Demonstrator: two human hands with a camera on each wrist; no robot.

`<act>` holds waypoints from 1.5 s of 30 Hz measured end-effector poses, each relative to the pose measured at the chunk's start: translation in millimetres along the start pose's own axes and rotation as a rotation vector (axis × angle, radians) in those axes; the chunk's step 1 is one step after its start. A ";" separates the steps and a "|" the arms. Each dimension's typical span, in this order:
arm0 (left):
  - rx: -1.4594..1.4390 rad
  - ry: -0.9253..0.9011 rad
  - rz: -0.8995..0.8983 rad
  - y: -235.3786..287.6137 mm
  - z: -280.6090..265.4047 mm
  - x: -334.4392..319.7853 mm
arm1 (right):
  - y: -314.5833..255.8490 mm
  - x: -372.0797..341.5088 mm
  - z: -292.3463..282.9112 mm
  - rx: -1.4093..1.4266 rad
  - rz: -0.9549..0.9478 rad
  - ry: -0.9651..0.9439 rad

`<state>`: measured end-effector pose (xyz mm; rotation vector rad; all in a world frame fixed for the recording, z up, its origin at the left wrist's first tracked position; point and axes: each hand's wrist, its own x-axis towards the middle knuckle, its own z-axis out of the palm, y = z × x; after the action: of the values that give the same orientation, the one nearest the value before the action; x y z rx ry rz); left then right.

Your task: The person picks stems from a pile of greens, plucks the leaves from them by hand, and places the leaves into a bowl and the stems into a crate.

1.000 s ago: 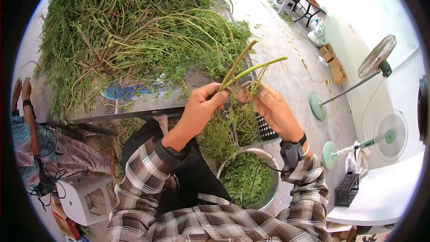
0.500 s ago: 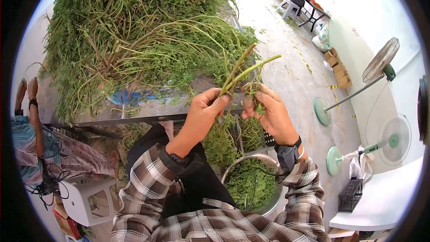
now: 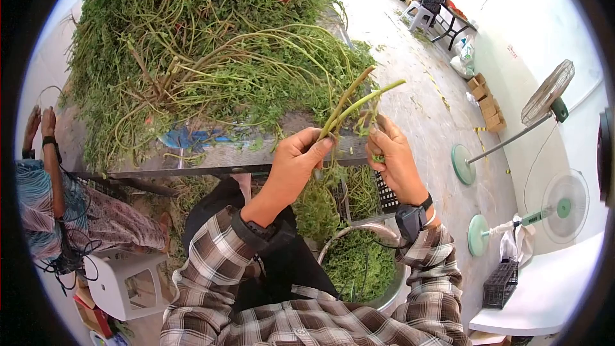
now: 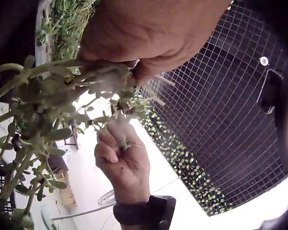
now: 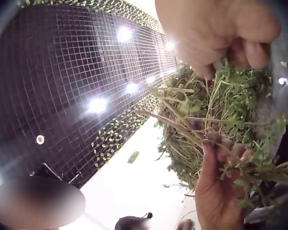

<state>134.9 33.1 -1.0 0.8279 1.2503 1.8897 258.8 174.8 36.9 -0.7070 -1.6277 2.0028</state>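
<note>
Thick green stems (image 3: 346,109) rise from my left hand (image 3: 289,170), pinched between thumb and fingers with their bare ends pointing up and right. Their leafy part (image 4: 43,129), with small rounded leaves, trails on the other side of that hand in the left wrist view. Close to the right, my right hand (image 3: 396,161) has its fingers curled, pinching a thin leafy side shoot (image 3: 364,122) beside the stems. A bit of green leaf (image 4: 124,143) also shows within the right palm. In the right wrist view, leaves (image 5: 230,72) show at the right fingertips.
A large heap of leafy stalks (image 3: 211,51) covers the table (image 3: 256,161). Below are a metal basin (image 3: 402,282) of cut greens and a black crate (image 3: 386,192). Standing fans (image 3: 544,93) are at right, a white stool (image 3: 128,285) and another person (image 3: 61,211) at left.
My right hand has drawn slightly away from the stems, its fingers curling in more, with green in its palm. The left hand keeps its grip on the stems; the view has shifted slightly.
</note>
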 end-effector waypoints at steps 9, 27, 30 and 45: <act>0.024 -0.018 -0.007 -2.5 0.8 1.0 | -3.6 0.4 1.2 0.293 0.051 -0.290; 0.004 0.003 0.003 4.6 -2.8 -1.5 | -11.4 -4.8 26.1 0.404 0.062 -0.081; -0.012 0.016 -0.003 0.8 -3.4 -0.3 | -1.5 6.4 9.1 0.396 0.033 -0.314; 0.035 0.012 -0.004 1.1 -8.0 -2.3 | 8.8 12.5 1.2 0.085 0.024 -0.074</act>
<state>129.4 27.1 -2.8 0.8337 1.2948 1.8768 248.2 180.3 27.1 -0.6308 -1.5721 2.1250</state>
